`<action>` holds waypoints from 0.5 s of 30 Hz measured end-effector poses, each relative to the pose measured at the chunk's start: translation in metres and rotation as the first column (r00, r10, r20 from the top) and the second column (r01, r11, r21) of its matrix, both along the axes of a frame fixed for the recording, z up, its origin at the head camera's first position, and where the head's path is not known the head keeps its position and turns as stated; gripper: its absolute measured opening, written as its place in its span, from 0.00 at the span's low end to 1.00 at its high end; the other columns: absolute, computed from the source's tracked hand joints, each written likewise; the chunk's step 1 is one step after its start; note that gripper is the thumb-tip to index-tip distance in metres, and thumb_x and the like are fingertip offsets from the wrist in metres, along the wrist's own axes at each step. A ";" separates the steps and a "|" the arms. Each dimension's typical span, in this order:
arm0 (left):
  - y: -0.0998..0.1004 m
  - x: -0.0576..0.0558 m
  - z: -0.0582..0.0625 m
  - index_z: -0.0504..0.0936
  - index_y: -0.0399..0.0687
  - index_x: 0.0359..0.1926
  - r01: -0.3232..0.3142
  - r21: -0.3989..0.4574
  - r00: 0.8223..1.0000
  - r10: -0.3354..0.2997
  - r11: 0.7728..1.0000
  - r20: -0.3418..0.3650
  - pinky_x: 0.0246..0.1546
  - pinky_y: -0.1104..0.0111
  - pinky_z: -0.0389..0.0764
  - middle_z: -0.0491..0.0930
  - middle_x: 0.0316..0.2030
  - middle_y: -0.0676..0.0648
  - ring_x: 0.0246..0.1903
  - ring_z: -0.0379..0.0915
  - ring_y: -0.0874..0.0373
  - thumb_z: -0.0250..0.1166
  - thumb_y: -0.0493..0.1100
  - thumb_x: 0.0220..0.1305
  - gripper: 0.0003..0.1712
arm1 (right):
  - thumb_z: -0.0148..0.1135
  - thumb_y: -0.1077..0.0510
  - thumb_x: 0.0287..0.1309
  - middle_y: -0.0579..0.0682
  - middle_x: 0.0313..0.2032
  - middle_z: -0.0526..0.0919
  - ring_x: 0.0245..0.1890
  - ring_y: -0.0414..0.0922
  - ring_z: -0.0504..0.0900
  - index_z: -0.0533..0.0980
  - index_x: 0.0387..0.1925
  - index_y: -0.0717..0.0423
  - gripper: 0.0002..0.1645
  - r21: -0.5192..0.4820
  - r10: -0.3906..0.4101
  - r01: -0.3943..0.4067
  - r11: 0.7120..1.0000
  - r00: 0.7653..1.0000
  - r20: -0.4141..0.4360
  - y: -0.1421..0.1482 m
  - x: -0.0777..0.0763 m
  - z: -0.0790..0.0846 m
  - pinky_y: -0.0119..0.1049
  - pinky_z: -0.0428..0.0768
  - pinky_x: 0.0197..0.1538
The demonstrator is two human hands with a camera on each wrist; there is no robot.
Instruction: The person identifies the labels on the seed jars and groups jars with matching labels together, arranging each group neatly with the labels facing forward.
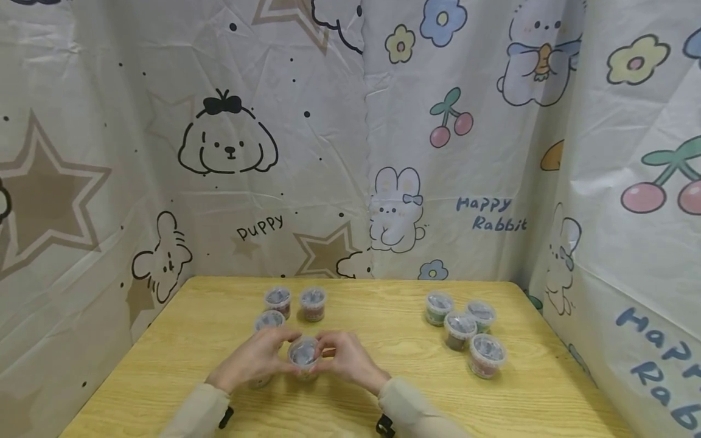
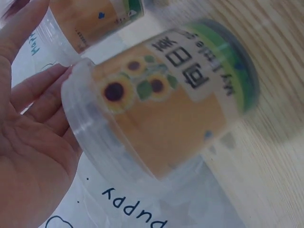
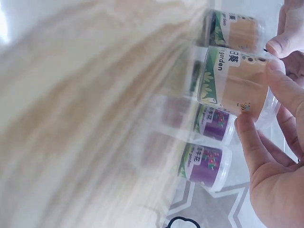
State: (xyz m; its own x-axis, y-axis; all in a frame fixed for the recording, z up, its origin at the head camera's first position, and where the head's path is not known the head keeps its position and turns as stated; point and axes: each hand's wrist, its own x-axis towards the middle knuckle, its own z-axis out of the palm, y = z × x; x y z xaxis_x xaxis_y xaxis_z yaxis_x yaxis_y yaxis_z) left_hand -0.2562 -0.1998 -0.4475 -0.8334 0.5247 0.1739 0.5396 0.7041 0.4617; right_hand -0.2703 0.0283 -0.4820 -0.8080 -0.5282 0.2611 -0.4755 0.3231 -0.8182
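Both hands hold one small clear lidded tub [image 1: 303,353] near the table's front. In the right wrist view this tub [image 3: 237,88] bears an orange sunflower label with a green strip at the base. My left hand [image 1: 254,358] grips the tub's left side, thumb and fingers at its lid rim. On the other side my right hand [image 1: 350,363] pinches the lid edge between thumb and forefinger. Another orange sunflower tub [image 2: 161,102] stands beneath the left hand and hides part of its fingers in the left wrist view; the head view mostly covers it.
Behind the hands stand two tubs with purple labels [image 3: 205,164], and a further tub [image 1: 269,320] sits just beyond the left hand. Several more lidded tubs [image 1: 460,330] cluster at the right. A printed cloth [image 1: 328,152] hangs around the yellow wooden table [image 1: 378,310].
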 end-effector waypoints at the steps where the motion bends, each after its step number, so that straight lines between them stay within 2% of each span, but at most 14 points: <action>1: -0.001 0.000 0.000 0.80 0.41 0.57 0.002 -0.013 1.000 -0.002 1.000 0.002 0.49 0.55 0.83 0.83 0.52 0.46 0.50 0.80 0.51 0.76 0.62 0.44 0.43 | 0.79 0.61 0.42 0.54 0.53 0.83 0.54 0.49 0.82 0.80 0.25 0.53 0.12 0.005 0.000 0.000 1.000 1.000 0.003 -0.002 0.001 -0.001 0.25 0.83 0.46; 6: -0.008 0.001 -0.001 0.80 0.41 0.57 0.013 -0.057 1.000 -0.013 0.998 0.010 0.51 0.54 0.82 0.82 0.54 0.45 0.52 0.80 0.50 0.75 0.64 0.43 0.44 | 0.80 0.61 0.41 0.53 0.54 0.82 0.57 0.50 0.80 0.80 0.23 0.53 0.13 0.023 -0.011 0.010 1.000 1.000 0.020 -0.008 0.004 -0.003 0.25 0.83 0.46; 15: -0.013 0.000 -0.002 0.81 0.42 0.57 0.020 -0.062 1.000 -0.019 0.998 0.025 0.50 0.55 0.83 0.83 0.54 0.45 0.52 0.80 0.49 0.76 0.62 0.44 0.43 | 0.79 0.59 0.44 0.55 0.57 0.81 0.60 0.52 0.78 0.80 0.25 0.53 0.11 0.055 0.000 0.000 0.999 1.000 -0.004 -0.013 0.009 0.001 0.25 0.83 0.46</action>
